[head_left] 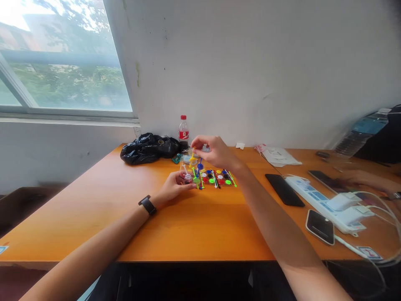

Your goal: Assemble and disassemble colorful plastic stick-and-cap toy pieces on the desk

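My right hand is raised, its thumb and fingers pinching a yellow plastic arrow spinner, a thin pointed stem with a round disc. Just below hangs or stands a blue arrow spinner; whether it is held cannot be told. My left hand rests on the table, fingers and thumb curled round a white arrow spinner and a lime green one. Beside them, to the right, lie rows of small coloured discs and arrows in red, green, blue, black and white.
Behind my hands are a black plastic bag and a red-capped bottle. To the right lie a black phone, a white power strip with cables, another phone and a white packet. Another person's hand is at far right.
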Available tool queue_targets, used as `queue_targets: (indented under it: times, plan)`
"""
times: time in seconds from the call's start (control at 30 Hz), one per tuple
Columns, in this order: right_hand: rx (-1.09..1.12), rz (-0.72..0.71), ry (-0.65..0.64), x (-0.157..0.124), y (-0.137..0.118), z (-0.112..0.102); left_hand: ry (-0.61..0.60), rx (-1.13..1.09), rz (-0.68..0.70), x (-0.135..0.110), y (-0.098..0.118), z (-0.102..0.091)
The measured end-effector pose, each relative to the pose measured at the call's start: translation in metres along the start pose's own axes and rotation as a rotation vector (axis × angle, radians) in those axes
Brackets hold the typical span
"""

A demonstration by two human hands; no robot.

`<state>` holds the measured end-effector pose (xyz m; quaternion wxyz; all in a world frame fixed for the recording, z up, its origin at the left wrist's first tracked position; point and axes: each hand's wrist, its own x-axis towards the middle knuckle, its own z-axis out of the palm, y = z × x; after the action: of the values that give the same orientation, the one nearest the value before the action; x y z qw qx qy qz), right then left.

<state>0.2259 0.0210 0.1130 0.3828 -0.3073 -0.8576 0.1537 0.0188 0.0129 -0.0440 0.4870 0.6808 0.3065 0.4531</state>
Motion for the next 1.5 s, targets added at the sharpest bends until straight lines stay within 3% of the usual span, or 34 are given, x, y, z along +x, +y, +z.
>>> queue_targets:
  times: [0.27, 0.6, 1.03, 1.13, 1.27, 1.4, 1.5]
  plan:
    - [-0.064, -0.074, 0.01, -0.001, -0.003, -0.006, 0.025, -0.076, -0.041, 0.0, 0.007, 0.001]
    - [-0.031, 0.1, -0.274, -0.006, 0.006, -0.016, 0.059, -0.122, -0.088, -0.003, 0.02, 0.003]
    - [0.023, 0.038, -0.272, -0.005, 0.0, -0.012, 0.02, -0.096, -0.132, -0.004, 0.02, 0.001]
    - [0.053, 0.033, -0.244, -0.006, -0.007, -0.014, -0.064, -0.117, -0.075, -0.004, 0.018, -0.003]
    - [0.054, 0.05, -0.458, -0.008, -0.012, -0.014, -0.167, -0.179, 0.002, -0.002, 0.014, -0.006]
    - [0.036, 0.091, -0.449, -0.008, -0.008, -0.012, -0.083, -0.177, -0.047, -0.002, 0.011, -0.006]
    - [0.027, 0.098, -0.529, -0.008, -0.001, -0.016, -0.073, -0.127, -0.096, -0.003, 0.017, -0.003]
